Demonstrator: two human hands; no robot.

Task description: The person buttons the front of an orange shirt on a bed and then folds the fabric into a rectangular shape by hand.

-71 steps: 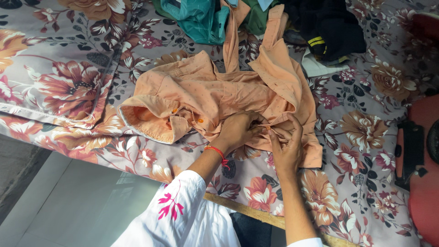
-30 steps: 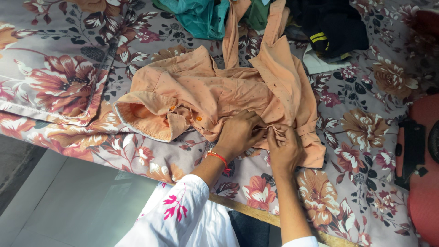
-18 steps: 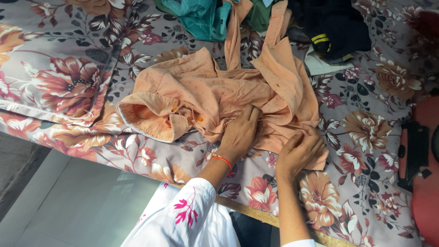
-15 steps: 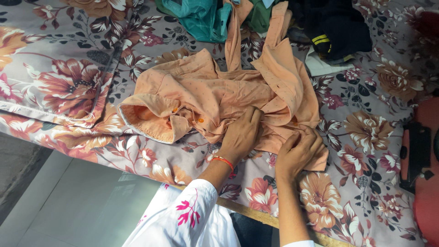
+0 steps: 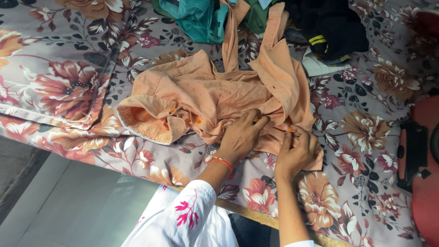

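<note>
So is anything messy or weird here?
A bit messy. The peach shirt lies crumpled and bunched on the floral bedsheet, its collar flipped open, under the left hand and right hand. Other clothes sit heaped behind it. Nothing looks torn or spilled.

Grey floral bedsheet with big red and peach flowers point(image 5: 366, 137) covers the bed in front of me. Matching floral pillow point(image 5: 50, 77) lies at far left, flat, at the bed's near edge. Crumpled teal cloth point(image 5: 196, 18) at top centre, dark green cloth point(image 5: 256, 18) just beside it. Black garment with yellow stripes point(image 5: 329, 32) at top right, white folded cloth point(image 5: 320, 66) poking out under it. Red case with black fittings point(image 5: 423, 164) at right edge. Pale tiled floor point(image 5: 68, 206) lower left.
</note>
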